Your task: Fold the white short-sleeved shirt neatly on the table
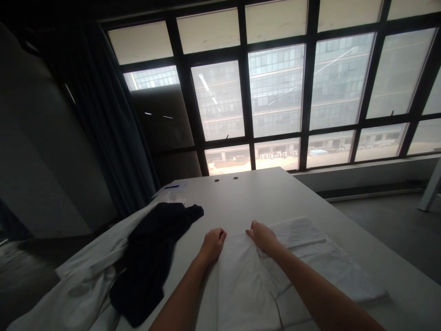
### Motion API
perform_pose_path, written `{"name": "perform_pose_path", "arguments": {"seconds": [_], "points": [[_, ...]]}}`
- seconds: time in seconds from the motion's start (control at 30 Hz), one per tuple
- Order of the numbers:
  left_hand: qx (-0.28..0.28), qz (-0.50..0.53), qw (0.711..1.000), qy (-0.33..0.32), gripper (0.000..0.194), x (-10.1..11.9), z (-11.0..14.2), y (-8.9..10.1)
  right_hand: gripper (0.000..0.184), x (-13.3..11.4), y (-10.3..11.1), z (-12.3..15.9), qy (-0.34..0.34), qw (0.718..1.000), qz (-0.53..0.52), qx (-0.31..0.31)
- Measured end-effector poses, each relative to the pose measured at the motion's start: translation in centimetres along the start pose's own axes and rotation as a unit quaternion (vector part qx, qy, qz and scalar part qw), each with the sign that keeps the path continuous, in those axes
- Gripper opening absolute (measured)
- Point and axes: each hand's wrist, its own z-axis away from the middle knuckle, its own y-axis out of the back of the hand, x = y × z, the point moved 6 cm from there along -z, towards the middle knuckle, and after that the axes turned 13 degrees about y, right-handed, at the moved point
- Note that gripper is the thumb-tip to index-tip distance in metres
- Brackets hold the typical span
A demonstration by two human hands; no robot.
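A white garment (303, 262) lies spread flat on the white table (262, 193) in front of me. My left hand (212, 243) rests at the garment's far left corner with its fingers curled down on the cloth edge. My right hand (262, 235) is a little to the right, fingers bent and pinching the same far edge. Both forearms reach over the cloth from the near side.
A dark garment (155, 257) lies crumpled on the table's left part, on top of a white cloth (89, 280) that hangs over the left edge. A blue pen (171, 186) lies on paper at the far left corner. Large windows stand behind the table; grey floor is to the right.
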Motion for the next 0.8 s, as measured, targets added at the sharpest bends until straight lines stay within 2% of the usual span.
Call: {"name": "perform_pose_path", "arguments": {"seconds": [0.3, 0.4, 0.5, 0.57, 0.67, 0.73, 0.8], "points": [[0.010, -0.115, 0.993, 0.021, 0.020, 1.3, 0.7, 0.8, 0.041, -0.8, 0.4, 0.7, -0.001, 0.997, 0.080, -0.017], [0.022, -0.137, 0.990, 0.007, 0.024, 2.7, 1.6, 1.9, 0.040, -1.3, 0.3, 0.7, 0.010, 0.996, 0.091, -0.022], [0.022, -0.141, 0.989, -0.040, 0.029, 5.1, 3.4, 2.4, 0.040, -1.8, 0.2, 0.9, 0.014, 0.994, 0.104, -0.016], [-0.011, -0.136, 0.986, -0.101, 0.039, 7.2, 5.1, 1.6, 0.038, -2.0, 0.3, 1.2, 0.016, 0.994, 0.111, -0.001], [-0.107, -0.125, 0.973, -0.159, 0.078, 9.5, 7.8, -1.2, 0.036, -1.7, 0.9, 1.5, 0.018, 0.992, 0.117, 0.032], [-0.149, -0.131, 0.971, -0.135, 0.092, 9.8, 8.7, -2.9, 0.036, -1.6, 1.6, 1.6, 0.020, 0.992, 0.117, 0.052], [-0.155, -0.145, 0.973, -0.096, 0.096, 9.7, 9.0, -3.9, 0.036, -1.9, 2.2, 1.7, 0.031, 0.991, 0.111, 0.069]]}}
